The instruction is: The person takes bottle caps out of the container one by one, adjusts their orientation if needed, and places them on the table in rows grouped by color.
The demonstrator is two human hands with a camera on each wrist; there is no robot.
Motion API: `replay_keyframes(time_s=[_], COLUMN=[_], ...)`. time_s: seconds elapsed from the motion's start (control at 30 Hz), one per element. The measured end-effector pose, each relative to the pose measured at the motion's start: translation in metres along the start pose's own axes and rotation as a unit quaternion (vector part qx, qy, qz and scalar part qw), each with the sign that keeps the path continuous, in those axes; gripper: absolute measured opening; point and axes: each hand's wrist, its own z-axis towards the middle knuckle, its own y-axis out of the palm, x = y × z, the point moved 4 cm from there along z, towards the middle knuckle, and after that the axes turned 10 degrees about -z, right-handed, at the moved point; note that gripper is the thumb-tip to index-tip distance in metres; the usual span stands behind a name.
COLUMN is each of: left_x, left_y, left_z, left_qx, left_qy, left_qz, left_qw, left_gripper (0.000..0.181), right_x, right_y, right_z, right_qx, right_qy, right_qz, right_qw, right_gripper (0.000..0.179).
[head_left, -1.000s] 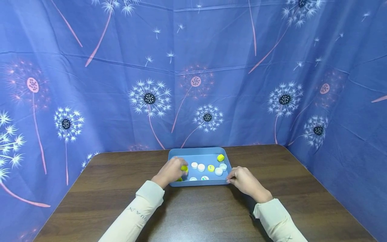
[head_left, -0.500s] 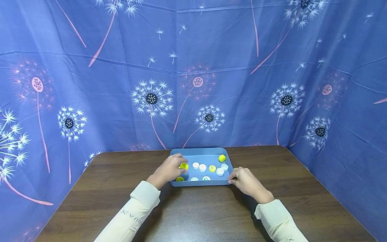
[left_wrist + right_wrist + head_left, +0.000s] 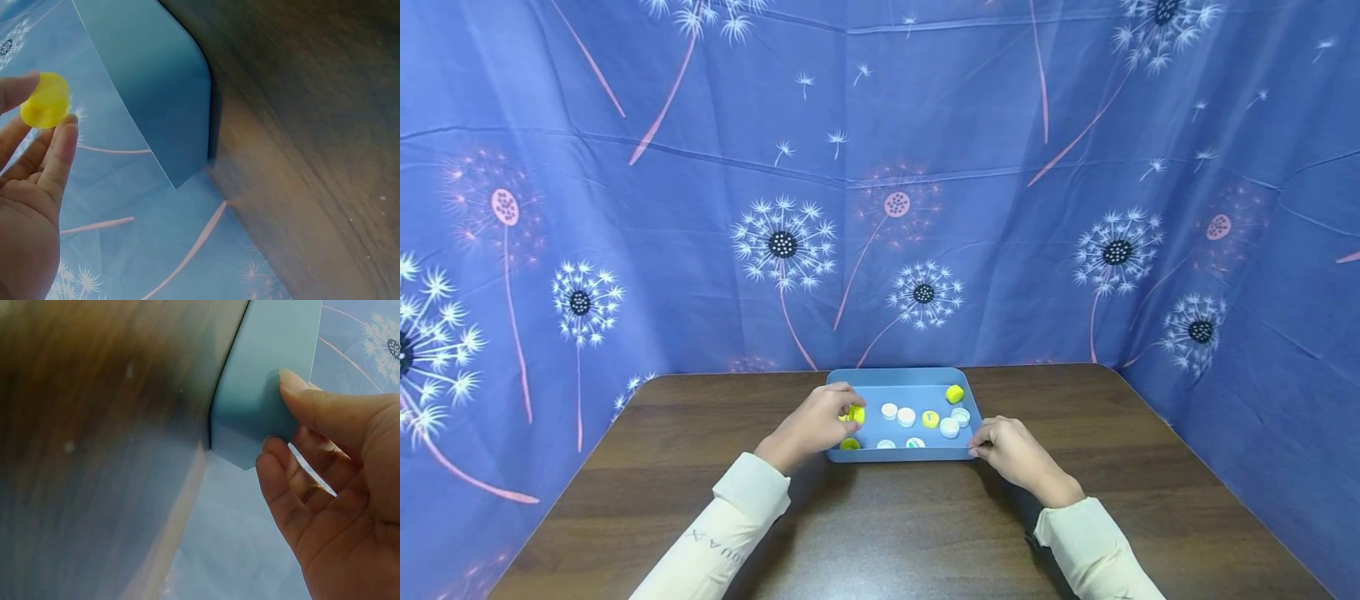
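A blue tray [image 3: 898, 455] sits at the far side of the table, holding several round caps. My left hand [image 3: 811, 423] is over the tray's left end and pinches a yellow cap [image 3: 45, 101] between thumb and fingers, above the tray wall in the left wrist view. Below that hand, another yellow cap [image 3: 850, 444] lies in the front left corner. My right hand [image 3: 1018, 460] grips the tray's front right corner; its thumb [image 3: 306, 397] presses on the outer wall, and the other fingers curl at the corner.
Inside the tray are a white cap [image 3: 906, 417], a yellow cap with a mark [image 3: 930, 419], a white cap with a green mark [image 3: 915, 443] and a yellow many-sided piece [image 3: 954, 394]. Behind the wooden table [image 3: 895, 533] hangs a blue dandelion-print cloth [image 3: 1000, 208].
My left hand has drawn back slightly left with the yellow cap, uncovering the yellow cap in the front left corner. My right hand keeps its grip on the tray corner.
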Motion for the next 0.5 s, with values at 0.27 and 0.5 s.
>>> replay_keyframes(time_s=[0.27, 0.5], left_x=[0.000, 0.001], left_y=[-0.006, -0.010], left_z=[-0.014, -0.031], left_qx=[0.025, 0.032], left_qy=[-0.016, -0.023], left_qz=[-0.068, -0.126], left_qw=[0.9973, 0.9912], left_gripper=[0.018, 0.024], right_x=[-0.001, -0.002], right_y=[-0.001, -0.003], right_z=[0.000, 0.000], right_qx=[0.012, 0.025], right_qy=[-0.003, -0.009], right_qz=[-0.001, 0.001], right_qw=[0.9999, 0.9997], right_gripper=[0.009, 0.010])
